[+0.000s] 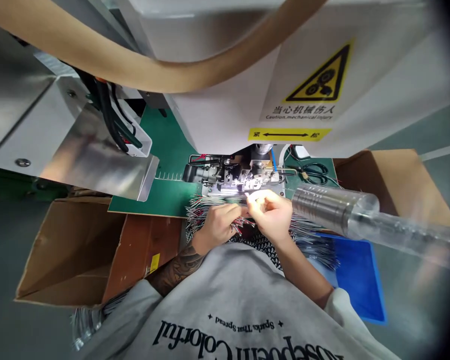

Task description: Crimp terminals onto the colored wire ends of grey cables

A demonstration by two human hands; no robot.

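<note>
My left hand (221, 221) is closed, its fingers curled round thin wires with red, white and dark ends that stick out below it. Just to the right, my right hand (273, 212) pinches a thin wire at the front edge of the lit terminal crimping machine's tooling (243, 177). Thumb and forefinger meet close to the bright metal parts, and most of that wire is hidden by the fingers. A bundle of wires (199, 209) lies in front of the tooling, beneath my hands. More grey wires (315, 245) spread out beyond my right wrist.
The white machine housing (225, 110) overhangs the tooling. A clear tube with a metal cylinder (322, 207) juts in from the right. Cardboard boxes (75, 250) stand left and right. A blue tray (360, 280) sits at lower right, and a green board (165, 200) lies under the machine.
</note>
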